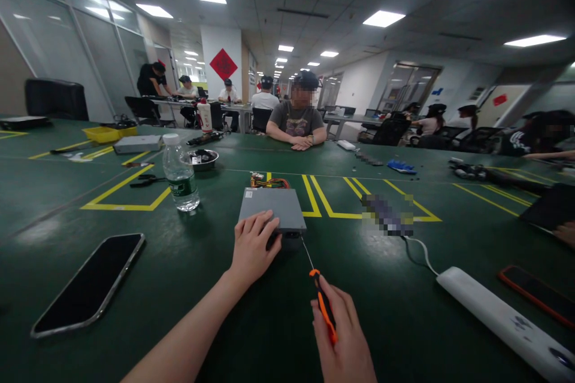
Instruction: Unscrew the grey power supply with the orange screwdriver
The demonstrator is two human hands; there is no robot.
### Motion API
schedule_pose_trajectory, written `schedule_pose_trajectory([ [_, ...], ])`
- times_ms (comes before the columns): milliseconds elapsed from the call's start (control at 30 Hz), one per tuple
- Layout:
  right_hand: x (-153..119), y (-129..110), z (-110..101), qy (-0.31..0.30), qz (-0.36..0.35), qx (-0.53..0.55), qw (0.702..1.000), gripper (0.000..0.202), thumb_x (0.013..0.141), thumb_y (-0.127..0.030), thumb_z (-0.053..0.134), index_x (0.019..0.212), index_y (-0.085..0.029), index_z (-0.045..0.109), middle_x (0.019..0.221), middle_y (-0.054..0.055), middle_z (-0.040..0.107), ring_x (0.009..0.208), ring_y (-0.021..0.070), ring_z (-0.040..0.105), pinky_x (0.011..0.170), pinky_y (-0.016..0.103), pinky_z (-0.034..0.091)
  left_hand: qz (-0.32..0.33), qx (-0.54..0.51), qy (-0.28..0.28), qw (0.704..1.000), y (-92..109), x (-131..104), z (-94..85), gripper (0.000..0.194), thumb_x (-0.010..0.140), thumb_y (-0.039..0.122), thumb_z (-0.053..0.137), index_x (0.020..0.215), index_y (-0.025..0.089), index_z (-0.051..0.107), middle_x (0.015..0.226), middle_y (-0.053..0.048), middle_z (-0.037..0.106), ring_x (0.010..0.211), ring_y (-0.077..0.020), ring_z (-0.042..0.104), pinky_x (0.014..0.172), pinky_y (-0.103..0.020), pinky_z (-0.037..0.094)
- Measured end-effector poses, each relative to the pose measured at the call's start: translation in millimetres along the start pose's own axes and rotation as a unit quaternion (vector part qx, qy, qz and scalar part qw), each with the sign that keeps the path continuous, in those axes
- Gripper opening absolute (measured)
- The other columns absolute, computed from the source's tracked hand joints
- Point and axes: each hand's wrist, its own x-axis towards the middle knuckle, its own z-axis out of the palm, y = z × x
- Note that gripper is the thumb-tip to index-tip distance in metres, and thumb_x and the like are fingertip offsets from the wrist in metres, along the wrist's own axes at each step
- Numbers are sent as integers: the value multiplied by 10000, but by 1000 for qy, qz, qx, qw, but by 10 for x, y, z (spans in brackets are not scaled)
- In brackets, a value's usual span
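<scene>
Left hand on grey box, screwdriver at its near corner

Grey box (272, 206) on the desk (269, 335), straight ahead. Left hand (257, 232) laid over its near left part, fingers half bent across the top, thumb down the near face; can't tell whether it grips or only rests. Box's underside hidden; socket on the near face partly in shadow. Wires (278, 182) bunch behind the box, lower parts blocked by it.

Right hand (344, 323) closed around a screwdriver (324, 305), handle end lost in the palm, wrist cut off by the lower edge. Shaft slants up to the box's near right corner. Tip too fine to make out; contact unclear.

Bottle (180, 176) left of box, overlapping a bowl (210, 159); contents dark, unreadable. Power strip (503, 317) at right, cut off by the frame. Pixelated patch masks something near its cord.
</scene>
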Motion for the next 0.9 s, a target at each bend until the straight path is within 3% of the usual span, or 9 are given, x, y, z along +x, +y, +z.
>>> schedule_pose_trajectory([
  [133, -18, 71, 33, 14, -109, -128, 986, 382, 718, -258, 713, 1089, -303, 633, 1150, 40, 584, 1037, 221, 550, 907, 307, 410, 0, 1, -5, 1000, -8, -4, 15, 252, 832, 312, 505, 1076, 265, 547, 1214, -39, 567, 1133, -237, 466, 905, -423, 299],
  [233, -17, 213, 125, 61, -190, -220, 955, 269, 810, -411, 595, 1030, -267, 648, 1015, 81, 612, 888, 232, 606, 799, 358, 484, 1, 2, -2, 1000, -2, -1, 17, 244, 838, 309, 496, 1072, 265, 549, 1207, -32, 572, 1128, -231, 472, 901, -416, 297],
  [300, -21, 301, 180, 97, -248, -268, 926, 393, 895, -492, 393, 1098, -222, 592, 1032, 119, 586, 852, 238, 620, 702, 367, 526, 3, 4, 1, 1000, 4, 3, 17, 239, 838, 308, 497, 1068, 266, 552, 1201, -30, 577, 1122, -228, 477, 899, -412, 296],
  [400, -22, 348, 181, 107, -288, -348, 886, 464, 951, -429, 195, 1177, -162, 500, 1092, 170, 550, 825, 230, 644, 608, 338, 555, 2, 9, 2, 1000, 8, 5, 19, 235, 837, 312, 501, 1062, 268, 555, 1198, -24, 580, 1118, -227, 481, 897, -409, 296],
  [467, -13, 310, 123, 89, -322, -362, 870, 411, 957, -396, 217, 1163, -155, 480, 1018, 150, 588, 810, 215, 658, 582, 293, 561, 1, 11, 2, 1000, 6, 5, 21, 237, 839, 318, 498, 1063, 270, 554, 1198, -21, 580, 1115, -226, 482, 896, -408, 297],
  [533, -2, 244, 52, 17, -323, -354, 878, 347, 948, -381, 317, 1183, -159, 441, 970, 115, 624, 800, 189, 666, 593, 243, 558, 0, 12, 2, 1000, 2, 4, 22, 239, 839, 320, 498, 1066, 271, 554, 1198, -20, 581, 1116, -225, 481, 896, -405, 299],
  [567, 1, 213, 25, 12, -308, -343, 887, 331, 947, -381, 326, 1172, -164, 436, 918, 92, 643, 733, 169, 673, 568, 222, 553, 0, 13, 1, 1000, 1, 3, 22, 240, 838, 319, 500, 1066, 270, 553, 1199, -20, 580, 1118, -225, 480, 897, -405, 299],
  [733, -15, 183, 52, 55, -234, -336, 911, 394, 926, -482, 309, 1120, -178, 465, 839, 72, 644, 641, 191, 665, 496, 262, 541, 3, 14, -1, 1000, 8, 1, 14, 236, 839, 320, 497, 1062, 267, 554, 1200, -17, 579, 1122, -220, 477, 898, -401, 296],
  [900, -21, 192, 101, 100, -318, -328, 884, 369, 936, -438, 281, 1087, -148, 453, 1030, 159, 538, 795, 208, 645, 573, 296, 556, 2, 17, 1, 1000, 11, 5, 6, 233, 836, 312, 506, 1058, 267, 558, 1197, -14, 582, 1121, -217, 478, 900, -400, 294],
])
